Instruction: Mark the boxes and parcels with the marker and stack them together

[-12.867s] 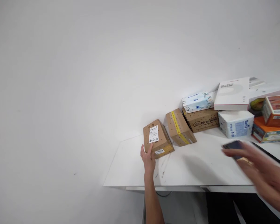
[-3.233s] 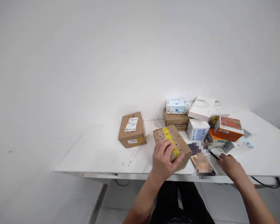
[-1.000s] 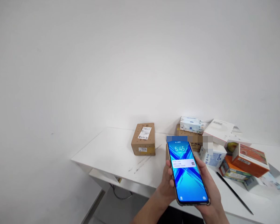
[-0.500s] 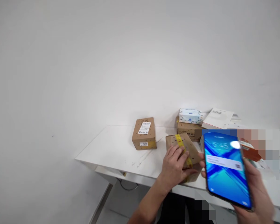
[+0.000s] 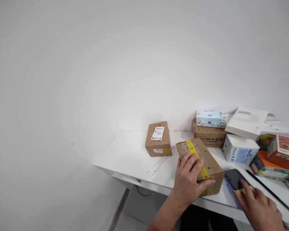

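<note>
My left hand (image 5: 189, 178) is closed over the near edge of a cardboard box (image 5: 210, 157) with yellow tape along its top. Its fingers lie across the tape and the thumb presses the near side. To the right of that box, my right hand (image 5: 261, 207) has its fingers on a dark smartphone (image 5: 234, 178). The phone is turned back side up, low over the tabletop, with a blue glow beneath it; whether it touches the table I cannot tell. Part of it is hidden by the fingers.
Another cardboard box (image 5: 157, 139) with white labels stands left on the white table (image 5: 132, 157). Behind are a tissue pack (image 5: 210, 118) on a cardboard box (image 5: 208, 136) and a white power bank box (image 5: 247, 122). A tissue pack (image 5: 240, 150), orange boxes (image 5: 267, 165) and a black stick (image 5: 269, 189) lie right.
My right hand has lowered the phone to the table and flipped its lit screen downward. My left hand stays on the taped box. The view has shifted, revealing more of the table's right side.
</note>
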Demonstrator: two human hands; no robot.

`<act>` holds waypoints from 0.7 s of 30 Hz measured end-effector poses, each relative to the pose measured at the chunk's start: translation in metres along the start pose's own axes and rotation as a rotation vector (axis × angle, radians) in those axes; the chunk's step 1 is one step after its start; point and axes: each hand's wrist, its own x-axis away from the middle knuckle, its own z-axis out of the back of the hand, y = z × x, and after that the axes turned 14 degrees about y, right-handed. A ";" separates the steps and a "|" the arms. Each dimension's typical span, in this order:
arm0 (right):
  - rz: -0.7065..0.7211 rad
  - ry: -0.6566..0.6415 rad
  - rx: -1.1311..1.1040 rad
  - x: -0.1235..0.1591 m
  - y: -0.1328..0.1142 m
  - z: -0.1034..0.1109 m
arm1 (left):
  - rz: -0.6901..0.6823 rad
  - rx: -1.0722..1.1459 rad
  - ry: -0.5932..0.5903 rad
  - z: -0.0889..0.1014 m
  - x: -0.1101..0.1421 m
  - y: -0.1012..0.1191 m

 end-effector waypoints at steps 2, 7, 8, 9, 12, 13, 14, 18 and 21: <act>0.054 0.015 0.147 0.002 -0.001 -0.007 | 0.020 0.031 -0.016 0.003 -0.008 -0.008; 0.152 0.055 0.241 0.005 -0.001 -0.006 | 0.174 0.105 -0.112 0.008 -0.041 -0.034; 0.145 0.060 0.238 0.005 -0.002 -0.004 | 0.225 0.117 -0.142 0.008 -0.050 -0.040; 0.137 0.064 0.226 0.005 -0.003 -0.003 | 0.283 0.133 -0.170 0.008 -0.058 -0.046; 0.109 0.081 0.059 0.000 -0.011 -0.004 | 0.397 0.189 -0.252 0.005 -0.081 -0.067; 0.095 0.065 -0.056 -0.005 -0.016 -0.006 | 0.426 0.205 -0.277 0.002 -0.087 -0.075; 0.068 0.024 -0.195 -0.010 -0.023 -0.008 | 0.450 0.206 -0.298 -0.001 -0.093 -0.083; -0.191 -0.314 -0.787 -0.045 -0.072 -0.011 | 0.439 0.054 -0.330 -0.021 -0.116 -0.114; -0.296 -0.446 -1.027 -0.072 -0.111 -0.014 | 0.399 -0.049 -0.274 -0.037 -0.127 -0.128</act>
